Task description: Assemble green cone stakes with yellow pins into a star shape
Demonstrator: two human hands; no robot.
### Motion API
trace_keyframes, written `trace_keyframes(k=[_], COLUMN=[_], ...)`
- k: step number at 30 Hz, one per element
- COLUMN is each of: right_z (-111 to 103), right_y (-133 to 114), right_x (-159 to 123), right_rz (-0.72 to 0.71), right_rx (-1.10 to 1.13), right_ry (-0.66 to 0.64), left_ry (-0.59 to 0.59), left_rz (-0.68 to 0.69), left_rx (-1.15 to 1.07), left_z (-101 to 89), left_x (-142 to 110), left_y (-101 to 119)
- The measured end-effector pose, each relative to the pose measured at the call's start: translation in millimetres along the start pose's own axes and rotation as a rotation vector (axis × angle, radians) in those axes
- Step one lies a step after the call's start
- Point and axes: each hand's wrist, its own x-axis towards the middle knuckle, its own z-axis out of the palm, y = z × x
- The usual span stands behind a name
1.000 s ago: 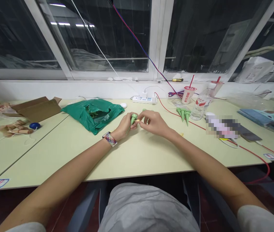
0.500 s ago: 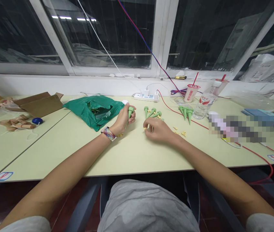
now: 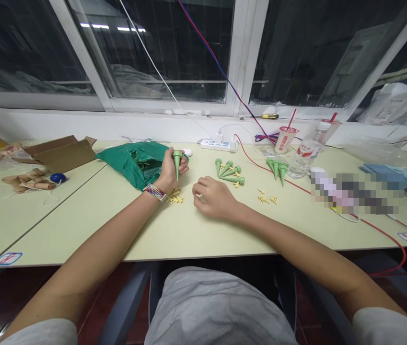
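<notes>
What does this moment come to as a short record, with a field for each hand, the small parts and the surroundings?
Left hand: holds a green spike, point down
Right hand: fingers curled; whether it grips anything cannot be told
Loose yellow pieces: pile beside left wrist, others scattered farther right
Other green spikes: two groups on the table
Surroundings: torn green bag, water bottle, power strip
</notes>
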Motion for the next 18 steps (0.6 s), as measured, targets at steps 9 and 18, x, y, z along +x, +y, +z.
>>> trace_keyframes(k=[9, 18], right_z=[26.7, 12.9], right_y=[-10.6, 17.3], right_x=[23.6, 9.9], right_rz=[-0.076, -0.064], right_rx=[-0.005, -0.033], right_ry=[-0.14, -0.13], left_ry=[-0.024, -0.001], left_rz=[-0.064, -0.095], left_rx=[0.013, 0.136], left_z=[-1.8, -2.4], left_x=[-0.1, -1.0], left_y=[-2.1, -8.8])
